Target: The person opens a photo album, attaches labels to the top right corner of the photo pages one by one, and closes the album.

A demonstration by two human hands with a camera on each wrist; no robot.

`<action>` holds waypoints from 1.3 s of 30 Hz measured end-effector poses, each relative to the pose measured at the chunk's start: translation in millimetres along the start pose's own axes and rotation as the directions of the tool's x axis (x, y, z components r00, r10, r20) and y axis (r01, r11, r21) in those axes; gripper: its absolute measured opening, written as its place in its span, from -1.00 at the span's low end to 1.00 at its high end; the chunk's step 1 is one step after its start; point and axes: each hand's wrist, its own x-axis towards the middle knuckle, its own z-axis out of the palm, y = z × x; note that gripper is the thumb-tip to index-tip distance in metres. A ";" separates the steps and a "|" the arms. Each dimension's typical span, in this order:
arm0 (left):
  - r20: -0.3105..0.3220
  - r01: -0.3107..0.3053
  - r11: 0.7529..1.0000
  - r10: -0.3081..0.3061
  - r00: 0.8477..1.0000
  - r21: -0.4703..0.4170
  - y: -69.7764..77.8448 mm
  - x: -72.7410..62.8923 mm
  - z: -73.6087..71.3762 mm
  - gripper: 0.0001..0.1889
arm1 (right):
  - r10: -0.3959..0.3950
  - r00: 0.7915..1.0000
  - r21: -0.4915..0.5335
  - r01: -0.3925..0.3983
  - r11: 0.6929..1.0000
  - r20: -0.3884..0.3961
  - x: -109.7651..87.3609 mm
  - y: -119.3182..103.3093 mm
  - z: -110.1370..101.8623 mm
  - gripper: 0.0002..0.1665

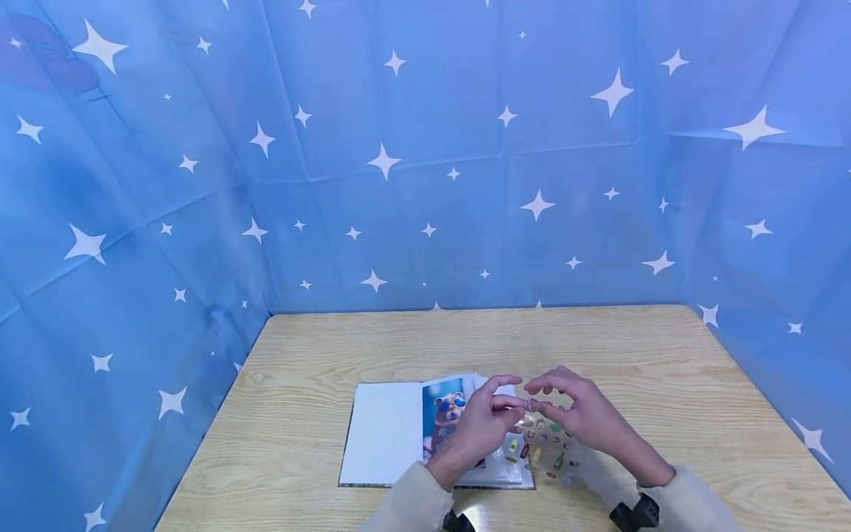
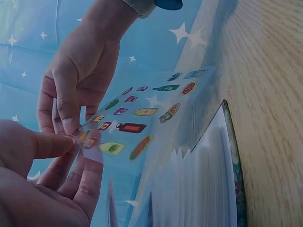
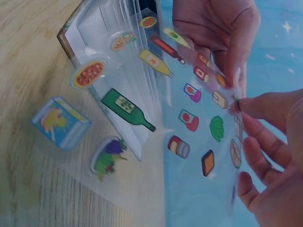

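"Holding what, btw?"

"Clear sticker sheet [image 1: 545,447], far edge, w/ both hands. L hand [image 1: 484,425] pinches it thumb-to-finger; R hand [image 1: 588,415] looks to be pinching right beside that, tips nearly meeting."

"Where's the sheet exactly?"

"Slanting above the table [image 1: 299,369], overlapping the photo album's [image 1: 382,432] right side in the head view. Can't tell if its low end touches down."

"Risks?"

"Prob. a tear or crease: film looks thin & fingertips crowd one spot, so a hard tug apart might rip it. Also, if the pinch slips, the sheet could flop onto the album, & any exposed sticky side might grab a page."

"Any sticker lifted, e.g. the green bottle [image 3: 125,109]?"

"Bottle's on the sheet, clear of the fingers. Near the fingertips, can't tell."
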 end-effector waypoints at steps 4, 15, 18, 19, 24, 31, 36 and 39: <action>0.007 -0.009 1.000 0.009 1.000 0.010 -0.7 0.7 0.3 -0.60 | 0.004 1.000 0.016 -0.004 1.000 0.018 -0.6 0.8 -0.2 -0.51; 0.023 0.003 1.000 -0.004 1.000 0.021 -1.0 0.1 0.4 -0.62 | 0.002 1.000 0.031 -0.003 1.000 0.029 -0.7 2.1 0.6 -0.51; 0.026 -0.003 1.000 0.002 1.000 0.020 -1.4 0.3 0.7 -0.61 | -0.004 1.000 0.038 0.003 0.999 0.029 -0.8 1.7 0.4 -0.51; 0.026 -0.004 1.000 0.003 1.000 0.018 -1.6 0.3 0.8 -0.61 | -0.003 1.000 0.037 0.002 0.999 0.029 -0.9 1.7 0.5 -0.50; 0.020 0.007 1.000 -0.007 1.000 0.017 -2.3 0.0 0.9 -0.61 | -0.005 0.999 0.039 0.004 0.999 0.036 -1.3 2.7 1.4 -0.52; 0.006 0.028 1.000 -0.029 1.000 0.011 -1.7 0.1 1.3 -0.60 | -0.007 0.999 0.037 0.005 0.999 0.041 -1.4 4.2 3.1 -0.61; -0.006 0.036 0.999 -0.036 0.999 0.016 -1.0 0.3 1.8 -0.59 | -0.008 0.999 0.041 0.006 0.999 0.041 -1.8 5.1 3.4 -0.60; -0.012 0.041 0.999 -0.041 0.999 0.017 -1.0 0.0 2.0 -0.58 | -0.007 0.999 0.042 0.005 0.999 0.044 -2.2 5.3 3.6 -0.57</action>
